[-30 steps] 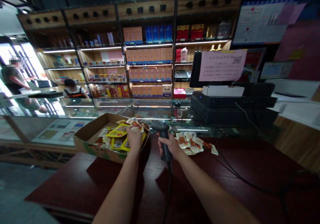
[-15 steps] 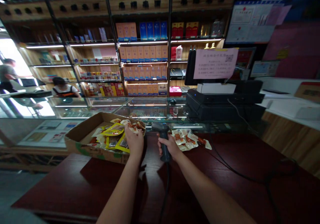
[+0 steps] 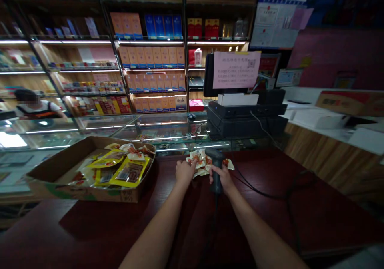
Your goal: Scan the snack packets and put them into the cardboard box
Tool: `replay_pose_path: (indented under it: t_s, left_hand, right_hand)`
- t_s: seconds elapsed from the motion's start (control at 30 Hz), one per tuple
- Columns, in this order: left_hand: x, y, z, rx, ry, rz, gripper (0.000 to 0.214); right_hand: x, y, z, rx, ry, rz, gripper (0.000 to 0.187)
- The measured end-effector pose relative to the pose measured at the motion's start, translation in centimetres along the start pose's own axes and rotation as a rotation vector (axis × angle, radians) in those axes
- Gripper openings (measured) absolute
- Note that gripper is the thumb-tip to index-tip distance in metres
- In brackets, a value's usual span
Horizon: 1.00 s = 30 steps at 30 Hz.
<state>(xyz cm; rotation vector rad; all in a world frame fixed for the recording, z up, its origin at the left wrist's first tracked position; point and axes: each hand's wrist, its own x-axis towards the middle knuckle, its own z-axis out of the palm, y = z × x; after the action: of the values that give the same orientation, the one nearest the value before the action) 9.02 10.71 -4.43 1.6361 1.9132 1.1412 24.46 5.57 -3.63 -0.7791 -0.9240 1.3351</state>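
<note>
My right hand is wrapped around the handle of a dark handheld barcode scanner, held upright over the wooden table. My left hand reaches to the left edge of a pile of clear-and-white snack packets with reddish food inside. Its fingers are curled against a packet there, partly hiding it. The scanner covers part of the pile's right side. Farther left, an open cardboard box holds yellow-edged snack packets and more clear ones.
Behind the table runs a glass display counter. A black monitor and register unit stands at the back right. A dark cable trails across the right side of the table. Another person is behind the counter at left.
My left hand has left the cardboard box and moved right to the packet pile. The scanner in my right hand now stands in front of the pile. The view has turned right.
</note>
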Motion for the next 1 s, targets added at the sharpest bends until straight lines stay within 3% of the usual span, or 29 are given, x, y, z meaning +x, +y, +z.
replay_pose_path:
  t_s: [0.17,0.3,0.4,0.5,0.7,1.0]
  left_hand:
    - [1.1,-0.2,2.1,0.139,-0.021,-0.084,0.049]
    - [2.4,-1.5,2.4,0.050,-0.069,-0.137,0.034]
    - [3.1,-2.7,1.8,-0.182,-0.063,-0.139,0.026]
    - [3.1,-4.4,0.5,-0.395,0.040,-0.147,0.023]
    - [1.8,-7.8,-2.2,-0.588,0.193,-0.079,0.022]
    - [1.9,-7.7,-2.2,-0.617,0.159,-0.003,0.025]
  right_hand:
    - [0.0,0.6,-1.3,-0.006,-0.016,0.043,0.036]
    - [0.2,0.8,-1.4,-0.025,-0.055,0.073,0.035]
    - [0.1,0.9,-1.3,-0.041,-0.095,0.084,0.035]
    - [0.0,1.1,-1.1,-0.042,-0.099,0.067,0.037]
    - [-0.3,1.1,-0.7,-0.076,-0.125,0.086,0.035]
    - [-0.5,1.1,-0.4,-0.108,-0.166,0.116,0.038]
